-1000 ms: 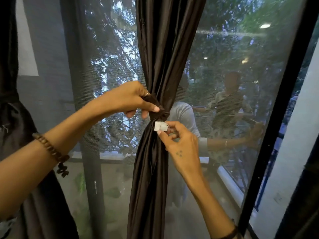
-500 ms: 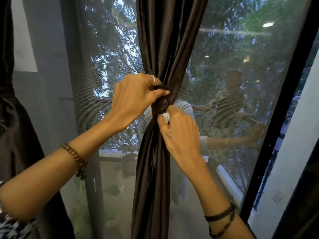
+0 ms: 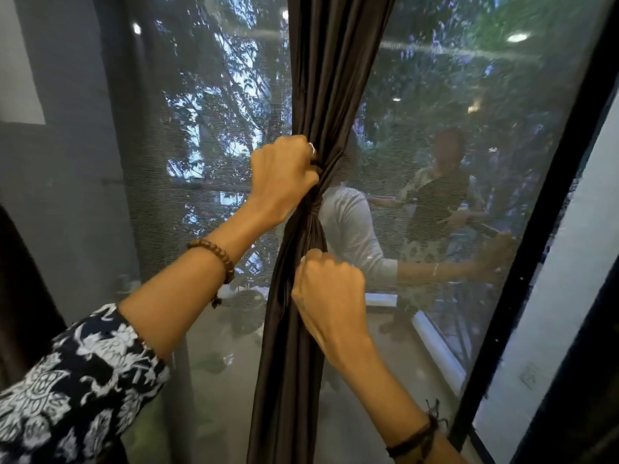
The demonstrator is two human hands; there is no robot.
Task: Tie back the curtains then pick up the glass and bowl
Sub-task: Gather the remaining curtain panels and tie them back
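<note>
A dark brown curtain (image 3: pixel 335 78) hangs bunched in front of a mesh-covered window. A tie of the same dark cloth (image 3: pixel 315 214) cinches it at mid height. My left hand (image 3: pixel 283 175) grips the curtain at the tie's upper side, fingers curled round the folds. My right hand (image 3: pixel 331 293) is a fist just below the tie, gripping the curtain's lower folds. The white clip seen earlier is hidden. No glass or bowl is in view.
A second dark curtain (image 3: pixel 20 279) hangs at the far left edge. The black window frame (image 3: pixel 536 246) runs diagonally on the right, with a white wall (image 3: pixel 569 296) beyond it. The glass reflects people and ceiling lights.
My left hand has risen and closed round the curtain above the tie. My right hand has dropped below the tie into a fist, and the white clip is no longer visible.
</note>
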